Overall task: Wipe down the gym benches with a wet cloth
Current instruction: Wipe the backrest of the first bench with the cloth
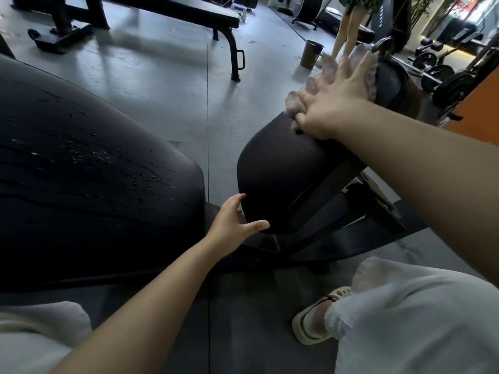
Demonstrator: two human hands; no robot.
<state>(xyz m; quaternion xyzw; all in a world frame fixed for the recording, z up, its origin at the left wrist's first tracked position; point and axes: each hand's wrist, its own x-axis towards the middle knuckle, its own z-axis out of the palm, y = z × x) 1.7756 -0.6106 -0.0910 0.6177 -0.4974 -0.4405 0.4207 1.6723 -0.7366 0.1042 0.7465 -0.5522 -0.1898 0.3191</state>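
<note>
A large black bench pad (81, 171) fills the left, with water drops and streaks on it. A smaller black seat pad (283, 171) sits in the middle on a dark metal frame. My right hand (334, 95) lies flat on a pale fluffy cloth (328, 67), pressing it onto the far end of the seat pad. My left hand (232, 225) rests with fingers spread against the near edge of the seat pad and holds nothing.
A flat bench (189, 12) stands at the back on the grey floor. A brown bucket (312, 54) sits beyond the seat, beside another person's legs (345, 28). Weight plates and barbells (442, 74) crowd the right. My sandalled foot (316, 317) is below.
</note>
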